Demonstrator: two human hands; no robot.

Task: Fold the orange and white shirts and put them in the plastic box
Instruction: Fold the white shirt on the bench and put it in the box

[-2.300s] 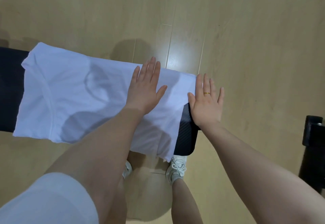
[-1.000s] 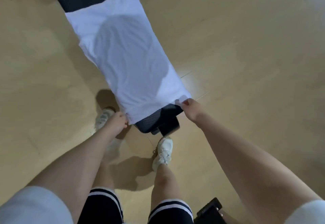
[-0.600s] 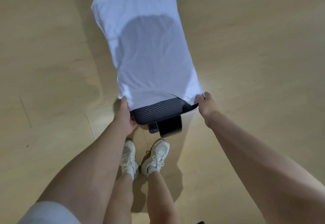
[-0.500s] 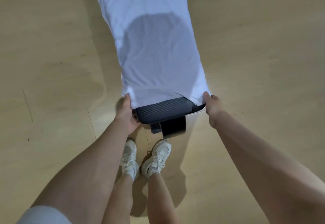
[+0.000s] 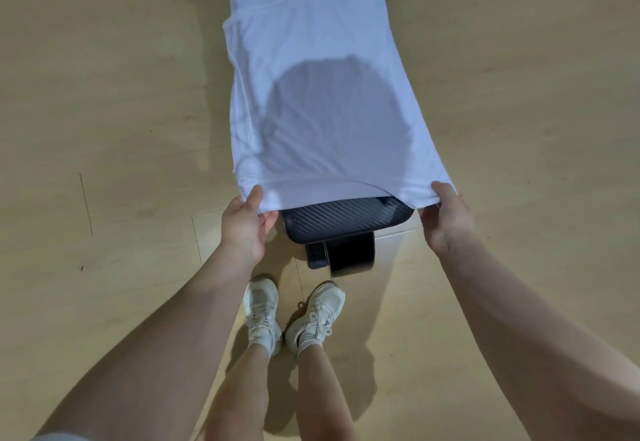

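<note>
Shoes: white trainers (image 5: 294, 316), side by side on the wooden floor (image 5: 104, 111), toes pointing at the near end of the worktop.
Left hand: the left hand (image 5: 244, 225) pinches the near left corner of the white shirt (image 5: 311, 76), thumb on top of the cloth, fingers curled beneath it.
Right hand: the right hand (image 5: 448, 215) grips the near right corner of the same hem, fingers folded over the edge.
Worktop: a narrow black padded worktop (image 5: 346, 220) with a woven-look surface; only its rounded near end shows, with a dark support (image 5: 341, 253) under it.
Shirt: lies lengthwise along the worktop, running away from the person, sides draped over both long edges, the hem lifted slightly off the near end. A sleeve is folded across the far part.
Shadow: a round dark shadow (image 5: 336, 111) falls on the middle of the cloth.
</note>
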